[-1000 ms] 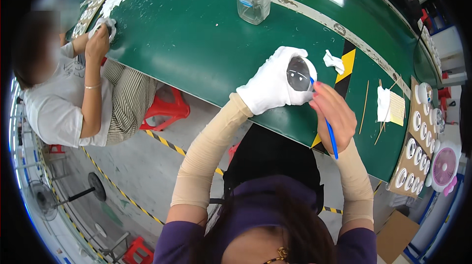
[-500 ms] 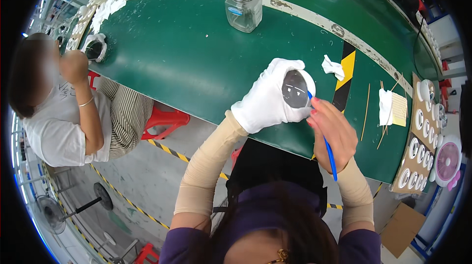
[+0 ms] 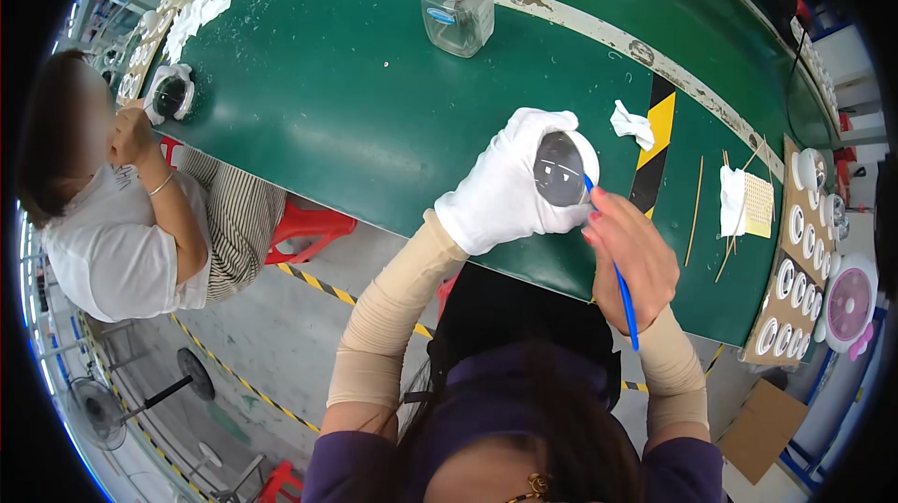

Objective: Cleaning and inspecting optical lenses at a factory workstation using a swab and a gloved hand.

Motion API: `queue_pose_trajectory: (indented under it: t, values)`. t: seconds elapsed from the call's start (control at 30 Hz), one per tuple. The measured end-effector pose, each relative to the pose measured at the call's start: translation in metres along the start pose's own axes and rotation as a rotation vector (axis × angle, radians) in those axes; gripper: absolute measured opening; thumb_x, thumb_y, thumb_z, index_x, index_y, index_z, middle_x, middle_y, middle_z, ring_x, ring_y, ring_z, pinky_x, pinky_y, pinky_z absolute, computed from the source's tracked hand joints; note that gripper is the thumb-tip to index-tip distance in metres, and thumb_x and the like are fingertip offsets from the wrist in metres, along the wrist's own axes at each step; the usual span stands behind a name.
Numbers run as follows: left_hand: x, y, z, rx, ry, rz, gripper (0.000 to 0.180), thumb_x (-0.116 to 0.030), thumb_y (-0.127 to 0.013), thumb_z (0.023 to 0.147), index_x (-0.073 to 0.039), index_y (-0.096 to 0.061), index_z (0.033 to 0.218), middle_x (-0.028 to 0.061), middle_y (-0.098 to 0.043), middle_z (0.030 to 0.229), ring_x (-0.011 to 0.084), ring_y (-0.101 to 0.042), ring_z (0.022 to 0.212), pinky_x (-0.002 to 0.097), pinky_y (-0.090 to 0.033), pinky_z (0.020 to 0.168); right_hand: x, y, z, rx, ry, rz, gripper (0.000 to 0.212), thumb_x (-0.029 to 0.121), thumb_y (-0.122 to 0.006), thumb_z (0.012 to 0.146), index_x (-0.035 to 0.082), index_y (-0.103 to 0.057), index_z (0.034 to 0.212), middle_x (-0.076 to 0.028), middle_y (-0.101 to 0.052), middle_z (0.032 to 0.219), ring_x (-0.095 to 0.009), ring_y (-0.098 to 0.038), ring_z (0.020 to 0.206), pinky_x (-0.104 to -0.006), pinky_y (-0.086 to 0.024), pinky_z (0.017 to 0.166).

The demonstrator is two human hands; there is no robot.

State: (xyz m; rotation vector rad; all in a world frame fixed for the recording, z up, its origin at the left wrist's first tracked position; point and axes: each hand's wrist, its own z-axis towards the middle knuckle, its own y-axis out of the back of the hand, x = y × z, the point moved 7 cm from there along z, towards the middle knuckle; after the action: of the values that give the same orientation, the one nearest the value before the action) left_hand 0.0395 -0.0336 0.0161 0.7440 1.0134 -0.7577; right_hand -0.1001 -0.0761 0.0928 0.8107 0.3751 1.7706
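Observation:
My left hand (image 3: 500, 189), in a white glove, is wrapped round a round piece with a dark, glossy, see-through face (image 3: 559, 169) and a white rim. The face is turned up and shows light reflections. My bare right hand (image 3: 639, 255) pinches a slim blue pen-like tool (image 3: 625, 297) between thumb and fingers. The tool's upper end meets the right edge of the dark face; its exact tip is too small to make out. Both hands are above the near edge of the green table (image 3: 337, 129).
A glass pump bottle (image 3: 458, 16) stands at the back. Right of my hands lie a crumpled white cloth (image 3: 632, 125), thin sticks (image 3: 694, 213) and a yellow pad (image 3: 760, 205). Farther right are a board of white rings (image 3: 786, 283) and a pink fan (image 3: 849, 305). A co-worker (image 3: 122, 222) sits at left.
My hands and the blue tool have hardly moved; the view has shifted slightly. The co-worker's raised hand has lowered a little, and the round piece near it has tilted.

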Motion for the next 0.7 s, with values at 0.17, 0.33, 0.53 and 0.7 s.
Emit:
queue_pose_trajectory:
  t: [0.17, 0.33, 0.53, 0.7]
  values:
    - [0.004, -0.003, -0.001, 0.045, 0.066, -0.046, 0.074, -0.021, -0.085, 0.063, -0.004, -0.048, 0.125, 0.0171, -0.056, 0.117, 0.0344, -0.055, 0.111, 0.0391, -0.047, 0.095, -0.005, -0.004, 0.012, 0.027, -0.061, -0.001, 0.021, -0.012, -0.068, 0.078, -0.006, -0.064, 0.097, -0.022, -0.07, 0.102, -0.037, -0.07, 0.089, -0.0377, -0.057, 0.079]
    - [-0.004, 0.0, 0.001, 0.013, -0.071, 0.128, 0.076, -0.022, -0.086, 0.063, -0.004, -0.047, 0.125, 0.0167, -0.056, 0.116, 0.0342, -0.055, 0.11, 0.0395, -0.047, 0.095, -0.003, 0.004, 0.008, 0.02, -0.114, 0.037, 0.017, -0.012, -0.067, 0.079, -0.007, -0.064, 0.095, -0.021, -0.07, 0.1, -0.035, -0.07, 0.088, -0.0366, -0.057, 0.078]
    - [0.005, -0.001, -0.003, -0.004, -0.007, -0.026, 0.079, -0.02, -0.087, 0.061, -0.006, -0.045, 0.127, 0.0155, -0.056, 0.115, 0.0323, -0.055, 0.109, 0.0395, -0.047, 0.094, -0.005, -0.002, 0.009, -0.048, -0.045, 0.046, 0.027, -0.011, -0.074, 0.073, -0.006, -0.063, 0.097, -0.021, -0.069, 0.096, -0.035, -0.07, 0.083, -0.0363, -0.058, 0.071]
    - [0.009, -0.005, -0.001, 0.024, 0.146, -0.079, 0.081, -0.019, -0.087, 0.062, -0.007, -0.043, 0.129, 0.0128, -0.057, 0.112, 0.0296, -0.055, 0.108, 0.0376, -0.046, 0.096, -0.013, -0.006, 0.014, -0.111, -0.034, 0.045, 0.026, -0.011, -0.074, 0.073, -0.007, -0.064, 0.097, -0.02, -0.07, 0.098, -0.035, -0.07, 0.084, -0.0362, -0.057, 0.073]
